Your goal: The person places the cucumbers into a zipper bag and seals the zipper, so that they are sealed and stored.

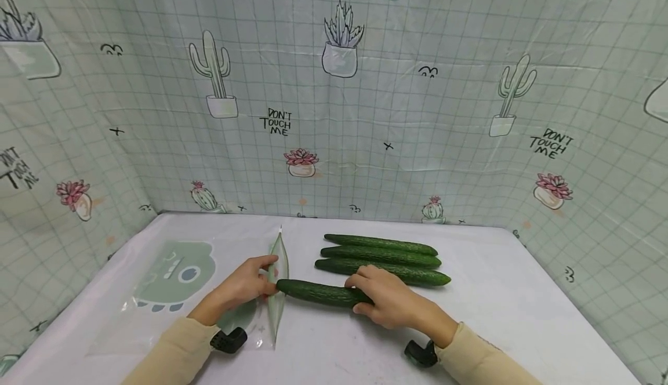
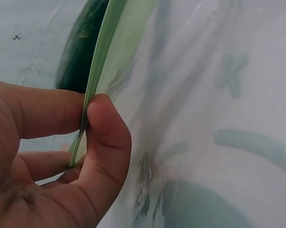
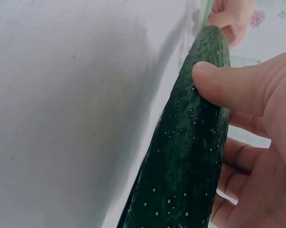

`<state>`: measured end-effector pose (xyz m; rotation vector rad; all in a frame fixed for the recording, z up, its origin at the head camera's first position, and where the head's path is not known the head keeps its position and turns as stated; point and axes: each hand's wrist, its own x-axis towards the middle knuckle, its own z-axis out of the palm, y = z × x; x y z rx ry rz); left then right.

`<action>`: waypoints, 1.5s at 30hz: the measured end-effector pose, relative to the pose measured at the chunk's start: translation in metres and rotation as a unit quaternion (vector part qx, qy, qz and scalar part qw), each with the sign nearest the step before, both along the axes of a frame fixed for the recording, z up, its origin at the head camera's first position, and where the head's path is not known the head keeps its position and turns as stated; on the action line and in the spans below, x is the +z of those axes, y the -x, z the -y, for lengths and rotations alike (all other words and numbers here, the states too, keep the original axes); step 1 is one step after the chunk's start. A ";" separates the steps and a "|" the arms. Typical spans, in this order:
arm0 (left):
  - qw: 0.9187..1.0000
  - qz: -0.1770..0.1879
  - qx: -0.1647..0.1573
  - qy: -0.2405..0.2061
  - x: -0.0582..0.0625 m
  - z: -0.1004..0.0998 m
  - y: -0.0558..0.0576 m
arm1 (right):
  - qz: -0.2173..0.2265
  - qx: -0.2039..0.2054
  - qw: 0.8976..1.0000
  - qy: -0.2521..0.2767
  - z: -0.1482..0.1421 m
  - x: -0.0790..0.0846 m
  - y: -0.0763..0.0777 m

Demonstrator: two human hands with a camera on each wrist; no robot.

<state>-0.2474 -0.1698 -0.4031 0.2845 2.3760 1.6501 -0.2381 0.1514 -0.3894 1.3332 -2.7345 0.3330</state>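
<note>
Nearest me were two beige sleeves (image 1: 174, 347), each with a dark camera (image 1: 229, 340) at the wrist. The right hand (image 1: 391, 301) had its fingers curled around a dark green cucumber (image 1: 318, 293), thumb along one side. From there the cucumber reached left, its end at the mouth of a clear plastic bag (image 1: 125, 315); I could not tell whether the tip sat inside. The left hand (image 1: 240, 285) pinched the bag's green rim (image 1: 282, 309) between closed thumb and forefinger, and the mouth gaped in a narrow slit. Printed with a green cartoon creature, the bag lay flat on the white counter (image 1: 496, 309). Farther off, three more cucumbers (image 1: 381, 255) lay side by side. Behind stood a checked cloth (image 1: 365, 135) patterned with potted cacti.
</note>
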 end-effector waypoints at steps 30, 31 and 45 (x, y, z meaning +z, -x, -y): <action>0.991 -0.031 0.111 -0.061 0.018 -0.012 -0.004 | 0.001 0.050 0.998 -0.035 0.071 0.003 0.000; 0.991 -0.031 0.112 -0.063 0.018 -0.013 -0.004 | 0.004 0.051 0.998 -0.031 0.074 0.002 0.001; 0.993 -0.025 0.098 -0.058 0.022 -0.007 -0.004 | -0.009 0.025 0.998 -0.054 0.082 -0.001 0.003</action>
